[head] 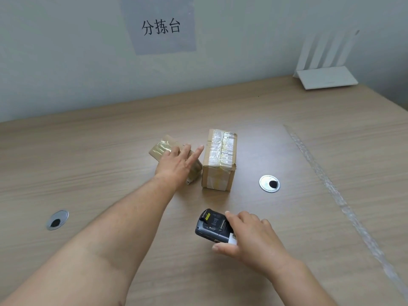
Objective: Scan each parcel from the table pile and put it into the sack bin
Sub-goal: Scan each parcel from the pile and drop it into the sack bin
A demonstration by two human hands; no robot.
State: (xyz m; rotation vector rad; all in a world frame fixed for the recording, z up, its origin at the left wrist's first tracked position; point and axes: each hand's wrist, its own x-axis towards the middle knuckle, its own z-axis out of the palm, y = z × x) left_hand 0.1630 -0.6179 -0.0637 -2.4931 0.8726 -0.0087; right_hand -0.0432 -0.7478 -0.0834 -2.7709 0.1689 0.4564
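My left hand (176,164) lies spread and flat over the small parcel (162,149), not yet gripping. Just right of it stands the box (219,160). My right hand (251,237) holds the scanner (213,226) near me. Both 2 parcels look light, stiff, tape-slick; I'd pinch the edges.

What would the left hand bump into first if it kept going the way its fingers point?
Probably the taller taped box. The left hand lies over the smaller parcel, its fingers aimed up and right toward that box's side. Depth is hard to judge, though.
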